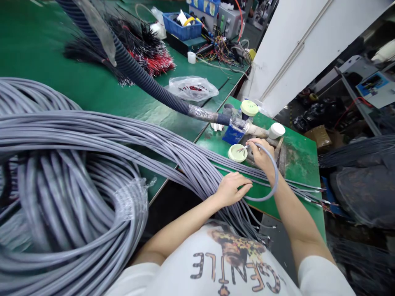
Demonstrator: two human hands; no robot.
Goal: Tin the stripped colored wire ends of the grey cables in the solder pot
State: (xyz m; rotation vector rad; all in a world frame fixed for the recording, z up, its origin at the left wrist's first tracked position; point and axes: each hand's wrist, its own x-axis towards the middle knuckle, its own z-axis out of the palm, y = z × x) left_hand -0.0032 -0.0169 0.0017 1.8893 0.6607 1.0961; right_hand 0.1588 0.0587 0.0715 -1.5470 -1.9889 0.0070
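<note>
My right hand [261, 155] grips a grey sheathed cable [275, 181] near its stripped end, where thin coloured wires fan out over a shallow pale green dish [237, 153]. The same cable bends in a loop down to my left hand [231, 190], whose fingers close around it. Under both hands, a bundle of many grey cables [188, 164] crosses the small green bench [296, 164] from a huge coil [70, 185] at the left. A dark blue corrugated conduit [145, 78] ends in a taped section beyond my hands.
Behind the hands stand a blue-based fixture [233, 135], a white-capped tube [276, 130] and a pale green lid [249, 108]. A longer green bench [77, 86] holds black-and-red wire bundles [148, 53], a plastic bag [193, 88] and a blue bin [182, 25]. A white panel [293, 53] stands at the right.
</note>
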